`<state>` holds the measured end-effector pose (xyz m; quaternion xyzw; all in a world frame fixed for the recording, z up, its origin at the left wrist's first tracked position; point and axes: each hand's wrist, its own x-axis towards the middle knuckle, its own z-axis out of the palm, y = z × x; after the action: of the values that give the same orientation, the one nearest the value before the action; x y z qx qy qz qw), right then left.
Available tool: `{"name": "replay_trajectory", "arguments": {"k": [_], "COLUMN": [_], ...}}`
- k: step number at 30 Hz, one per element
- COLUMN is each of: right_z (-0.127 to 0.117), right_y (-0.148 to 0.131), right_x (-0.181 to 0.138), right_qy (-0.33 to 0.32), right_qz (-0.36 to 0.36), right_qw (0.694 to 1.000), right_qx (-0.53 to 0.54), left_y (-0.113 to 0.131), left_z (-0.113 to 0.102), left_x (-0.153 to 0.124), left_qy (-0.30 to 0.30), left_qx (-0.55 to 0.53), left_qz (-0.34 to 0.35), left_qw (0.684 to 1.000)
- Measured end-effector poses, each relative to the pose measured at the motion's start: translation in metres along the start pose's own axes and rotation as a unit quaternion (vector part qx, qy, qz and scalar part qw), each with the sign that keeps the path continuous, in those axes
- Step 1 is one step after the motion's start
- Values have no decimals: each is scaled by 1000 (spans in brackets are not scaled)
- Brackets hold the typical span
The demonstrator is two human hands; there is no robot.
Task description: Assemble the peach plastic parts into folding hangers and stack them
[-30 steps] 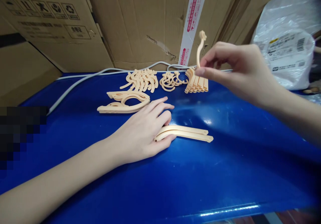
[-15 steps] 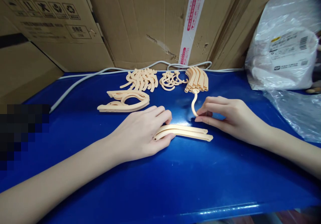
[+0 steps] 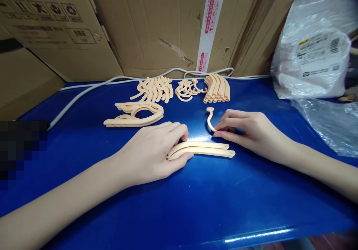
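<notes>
My left hand [image 3: 159, 151] is closed around one end of a pair of cream plastic hanger arms [image 3: 207, 149], which lie side by side with their far ends pointing right. Between thumb and fingertips, my right hand [image 3: 243, 128] pinches the lower end of a curved cream hanger hook [image 3: 209, 120]. Its flat, wider end points up and away from me. Behind the hook, a stack of hanger arms [image 3: 218, 89] lies in neat rows. Left of that are a small heap of hooks [image 3: 187, 90] and a pile of curved arms [image 3: 156, 89]. Several folded hangers [image 3: 134, 115] rest beyond my left hand.
A blue tabletop [image 3: 173, 212] lies under everything. Cardboard boxes [image 3: 140, 26] stand along the back, with a white cable [image 3: 81, 97] running before them. To the right is a clear plastic bag [image 3: 310, 63] with a printed label.
The hook in my right hand has come slightly towards me and left, and its flat end now stands apart from the stacked arms. My left hand keeps its grip on the hanger arms.
</notes>
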<state>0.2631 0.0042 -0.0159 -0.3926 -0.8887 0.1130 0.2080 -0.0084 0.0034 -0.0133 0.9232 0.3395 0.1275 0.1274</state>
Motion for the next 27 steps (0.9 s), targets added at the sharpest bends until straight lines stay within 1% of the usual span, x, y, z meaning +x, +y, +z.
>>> {"name": "replay_trajectory", "arguments": {"k": [6,10,14,19,24,27], "right_z": [2,2,2,3,5,5], "right_y": [-2,-3,-3,-2,-1,-1], "right_x": [0,0,-1,-2,-2,-2], "right_qy": [17,11,0,-2,8,18], "right_qz": [-3,2,7,12,10,4], "right_qw": [1000,999,999,998,998,998], "right_qx": [-21,-34,-54,-54,-55,-60], "left_y": [3,5,5,3,4,3], "left_z": [-2,-4,-5,-6,-10,-21], "left_x": [-1,-1,-2,-2,0,3], "left_qy": [-12,-20,-20,-23,-13,19], "left_qx": [-7,-2,-3,-3,-9,-5], "left_qz": [-4,-14,-10,-13,-19,-56], "left_qw": [1000,1000,1000,1000,1000,998]}}
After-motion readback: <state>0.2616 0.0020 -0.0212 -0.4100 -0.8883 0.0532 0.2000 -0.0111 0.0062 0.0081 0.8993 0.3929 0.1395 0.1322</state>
